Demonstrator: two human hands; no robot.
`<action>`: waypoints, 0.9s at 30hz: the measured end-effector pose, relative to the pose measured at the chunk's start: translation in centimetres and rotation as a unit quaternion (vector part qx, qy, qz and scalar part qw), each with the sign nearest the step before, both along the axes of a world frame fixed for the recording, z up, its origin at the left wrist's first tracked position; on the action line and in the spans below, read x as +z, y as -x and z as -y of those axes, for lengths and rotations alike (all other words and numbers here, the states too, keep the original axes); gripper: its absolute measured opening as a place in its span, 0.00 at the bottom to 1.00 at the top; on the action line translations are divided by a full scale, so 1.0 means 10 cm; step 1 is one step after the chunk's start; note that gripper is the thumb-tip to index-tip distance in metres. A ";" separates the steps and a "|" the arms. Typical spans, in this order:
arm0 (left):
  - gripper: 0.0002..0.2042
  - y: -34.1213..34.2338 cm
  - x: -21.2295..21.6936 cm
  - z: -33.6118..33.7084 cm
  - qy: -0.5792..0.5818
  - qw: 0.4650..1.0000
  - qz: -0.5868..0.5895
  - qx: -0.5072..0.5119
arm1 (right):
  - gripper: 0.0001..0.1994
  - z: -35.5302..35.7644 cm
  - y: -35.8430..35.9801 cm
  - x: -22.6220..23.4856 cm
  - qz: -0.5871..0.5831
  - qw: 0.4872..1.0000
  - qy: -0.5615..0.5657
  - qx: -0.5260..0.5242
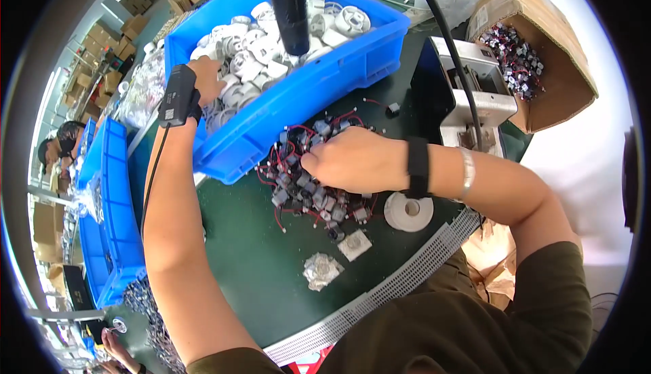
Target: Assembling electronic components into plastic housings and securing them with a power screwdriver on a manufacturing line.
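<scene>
Under the right hand (356, 160), wired parts (313, 194) point variously, long axes unclear.

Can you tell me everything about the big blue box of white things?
The big blue box looks like plastic, with a thick rim and ribbed outer wall. It sits slantwise on the dark green table, open top up, heaped with white parts. The left grip reaches in over its left side; a black pole hides part.

Carton (564, 92), upper right | perforated strip (405, 273), lower centre | blue crate (129, 191), left
</scene>
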State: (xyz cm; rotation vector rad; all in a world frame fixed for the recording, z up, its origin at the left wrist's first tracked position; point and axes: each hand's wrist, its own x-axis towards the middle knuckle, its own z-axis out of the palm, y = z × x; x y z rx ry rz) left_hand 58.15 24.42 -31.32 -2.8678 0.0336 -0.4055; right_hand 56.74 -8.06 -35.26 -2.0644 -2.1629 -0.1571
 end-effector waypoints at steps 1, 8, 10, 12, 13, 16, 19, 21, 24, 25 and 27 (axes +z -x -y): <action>0.17 -0.13 0.03 0.17 -0.067 0.995 -0.062 0.039 | 0.07 0.06 -0.08 0.08 -0.130 0.991 -0.034 -0.020; 0.12 -0.16 -0.17 -0.04 -0.121 0.991 -0.031 -0.051 | 0.13 0.54 0.03 0.48 -0.504 0.851 -0.148 -0.004; 0.08 -0.03 -0.10 -0.12 0.130 0.989 0.023 -0.065 | 0.13 0.67 0.15 0.45 -0.524 0.835 -0.166 0.009; 0.07 0.21 0.06 0.18 0.318 0.943 0.089 -0.041 | 0.13 0.88 0.20 0.39 -0.610 0.766 -0.202 -0.025; 0.07 0.39 0.16 0.50 0.476 0.877 0.066 -0.020 | 0.13 1.01 0.21 0.37 -0.600 0.771 -0.206 -0.050; 0.08 0.94 0.21 1.17 0.655 0.750 0.074 -0.053 | 0.10 1.28 0.29 0.25 -0.560 0.779 -0.266 -0.095; 0.05 1.30 -0.03 1.98 0.459 0.871 0.033 -0.169 | 0.09 1.46 0.27 0.20 -0.491 0.807 -0.301 -0.127; 0.04 1.42 -0.17 2.44 0.331 0.914 0.005 -0.236 | 0.08 1.52 0.23 0.18 -0.441 0.832 -0.311 -0.126; 0.08 1.43 -0.44 2.86 0.355 0.904 0.022 -0.236 | 0.08 1.61 0.24 0.11 -0.456 0.817 -0.322 -0.144; 0.08 1.43 -0.50 2.92 0.357 0.902 0.020 -0.242 | 0.08 1.64 0.25 0.06 -0.453 0.817 -0.323 -0.151; 0.10 1.42 -0.57 3.02 0.315 0.915 0.027 -0.251 | 0.16 1.69 0.26 -0.03 -0.520 0.765 -0.370 -0.088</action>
